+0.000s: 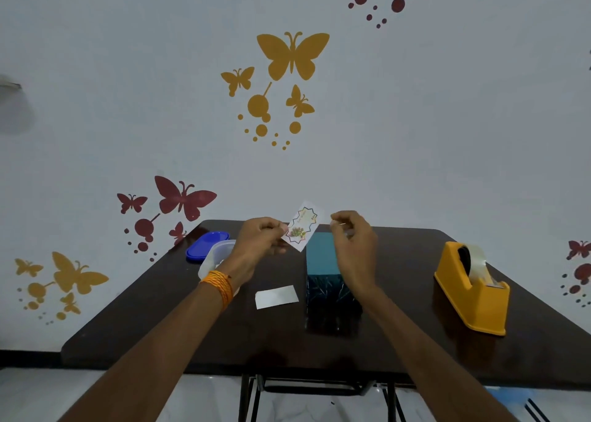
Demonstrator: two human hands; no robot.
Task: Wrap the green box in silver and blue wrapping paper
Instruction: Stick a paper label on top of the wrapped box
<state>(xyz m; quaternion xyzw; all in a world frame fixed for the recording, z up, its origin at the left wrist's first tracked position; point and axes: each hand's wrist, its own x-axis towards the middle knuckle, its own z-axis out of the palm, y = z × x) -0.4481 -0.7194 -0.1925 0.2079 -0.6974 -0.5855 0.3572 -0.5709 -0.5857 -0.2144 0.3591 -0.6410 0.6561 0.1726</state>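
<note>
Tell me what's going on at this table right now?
A person's left hand pinches a small printed card in the air near the box, which stands on the table with dark patterned paper on its near side and a teal top. The right hand is raised beside the card, fingers curled; whether it holds anything is unclear. A white slip lies left of the box, a tape dispenser stands to its right.

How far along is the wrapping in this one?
Mostly done: the box stands with patterned blue paper on its near side. Its top looks plain teal, so I cannot tell whether that face is covered. In hand: the left hand pinches a tag above the box; the right hand is pinched beside it, contents too small to tell. Left: probably fixing the tag on.
</note>
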